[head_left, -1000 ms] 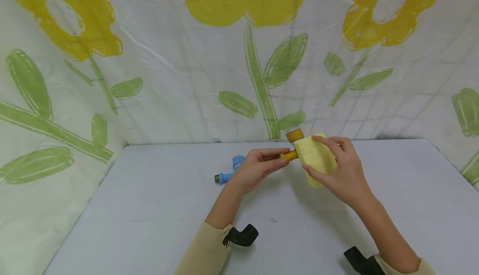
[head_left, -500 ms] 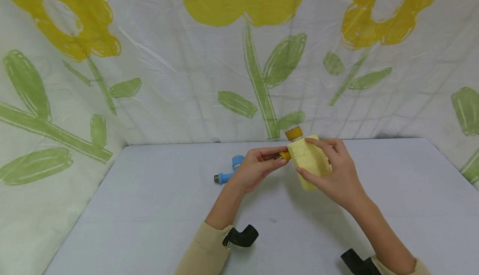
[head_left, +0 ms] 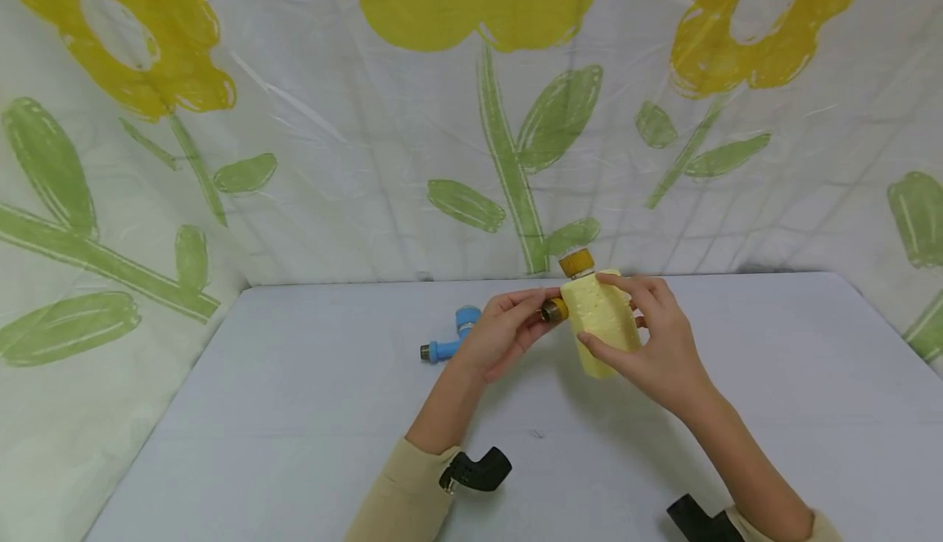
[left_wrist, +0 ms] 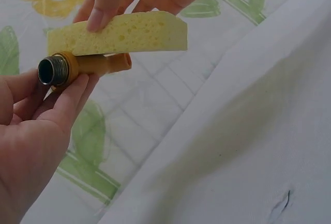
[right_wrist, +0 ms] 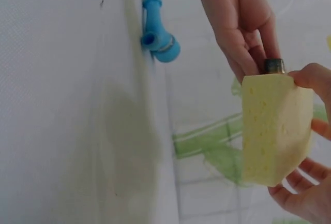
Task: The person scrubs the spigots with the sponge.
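Note:
My left hand (head_left: 504, 333) holds a yellow-orange plastic water tap (left_wrist: 95, 64) close to its dark threaded end, above the table. A pale yellow sponge (head_left: 602, 325) is gripped between the thumb and fingers of my right hand (head_left: 663, 354). In the left wrist view the sponge lies along the upper side of the tap's body. Seen from the head, it covers most of the tap, leaving the knob (head_left: 577, 263) and the threaded end (head_left: 554, 309) showing. From the right wrist, only that dark end stands out past the sponge.
A blue tap (right_wrist: 159, 32) of similar form lies on the white table (head_left: 309, 411), left of the hands and partly behind the left one. Behind the table hangs a white sheet (head_left: 324, 223) with painted yellow flowers and green leaves.
My right hand has moved the sponge left along the tap, toward my left hand. The tap's threaded end has turned into view, and my left thumb has shifted.

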`<state>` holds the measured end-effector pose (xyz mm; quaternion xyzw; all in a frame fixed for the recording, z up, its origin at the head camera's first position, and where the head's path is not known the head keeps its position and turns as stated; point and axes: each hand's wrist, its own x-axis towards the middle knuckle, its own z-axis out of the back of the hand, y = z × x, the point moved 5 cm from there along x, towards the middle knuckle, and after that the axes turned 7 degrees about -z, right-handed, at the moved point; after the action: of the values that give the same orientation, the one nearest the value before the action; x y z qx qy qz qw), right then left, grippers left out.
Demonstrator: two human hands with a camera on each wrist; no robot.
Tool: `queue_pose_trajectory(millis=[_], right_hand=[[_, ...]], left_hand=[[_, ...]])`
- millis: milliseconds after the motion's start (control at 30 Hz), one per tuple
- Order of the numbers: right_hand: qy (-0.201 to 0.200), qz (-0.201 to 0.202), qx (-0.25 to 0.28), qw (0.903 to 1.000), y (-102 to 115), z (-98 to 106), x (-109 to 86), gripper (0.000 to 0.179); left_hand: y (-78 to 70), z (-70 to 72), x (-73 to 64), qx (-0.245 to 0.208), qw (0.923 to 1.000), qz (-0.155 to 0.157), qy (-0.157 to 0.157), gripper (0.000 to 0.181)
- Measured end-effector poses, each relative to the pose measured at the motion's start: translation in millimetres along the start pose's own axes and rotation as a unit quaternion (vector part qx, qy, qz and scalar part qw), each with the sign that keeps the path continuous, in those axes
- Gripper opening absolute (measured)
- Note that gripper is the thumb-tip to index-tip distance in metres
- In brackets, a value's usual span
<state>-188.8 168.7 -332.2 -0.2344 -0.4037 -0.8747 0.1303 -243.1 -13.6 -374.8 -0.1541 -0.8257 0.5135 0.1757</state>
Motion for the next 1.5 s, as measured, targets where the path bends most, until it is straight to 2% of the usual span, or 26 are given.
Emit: queue_pose_trajectory(millis=[133, 300, 500, 567, 667, 867, 1033, 1233, 1400, 1500], right_hand=[[0.011, -0.006, 0.005, 0.9999, 0, 0, 0.1, 0.069], [0.023, -0.012, 0.016, 0.9995, 1, 2, 1.0, 0.069], [0.051, -0.012, 0.028, 0.9982, 1, 4, 2.6, 0.069], [0.059, -0.008, 0.031, 0.9977, 1, 4, 2.8, 0.069], [0.073, -0.005, 0.034, 0.9967, 2, 5, 3.0, 0.07], [0.116, -0.022, 0.027, 0.9926, -1, 7, 1.9, 0.068], [0.141, -0.021, 0.026, 0.9895, -1, 6, 1.4, 0.067], [0.154, -0.017, 0.029, 0.9874, 1, 5, -0.2, 0.067], [0.168, -0.005, 0.034, 0.9851, 4, 5, -1.4, 0.066], [0.162, -0.002, 0.028, 0.9864, 5, 5, -0.9, 0.067]], left_hand=[[1.0, -0.7, 0.7, -0.021, 0.9996, -0.004, -0.019, 0.041], [0.1, -1.4, 1.0, -0.039, 0.999, -0.021, 0.008, 0.049], [-3.1, 2.1, -0.5, -0.056, 0.9975, -0.024, 0.035, 0.07], [-4.9, 2.3, -1.1, -0.05, 0.9973, -0.026, 0.047, 0.073], [-6.8, 2.9, -0.9, -0.035, 0.9978, -0.022, 0.052, 0.068], [-7.6, 4.3, 1.8, 0.007, 0.9994, 0.001, 0.034, 0.056], [-8.3, 3.7, 4.7, 0.042, 0.9986, 0.004, 0.033, 0.049], [-10.1, 2.9, 6.3, 0.071, 0.997, 0.009, 0.029, 0.044], [-15.7, 2.1, 7.0, 0.109, 0.9938, -0.004, 0.023, 0.041], [-18.4, 2.9, 6.8, 0.119, 0.9928, -0.006, 0.016, 0.04]])
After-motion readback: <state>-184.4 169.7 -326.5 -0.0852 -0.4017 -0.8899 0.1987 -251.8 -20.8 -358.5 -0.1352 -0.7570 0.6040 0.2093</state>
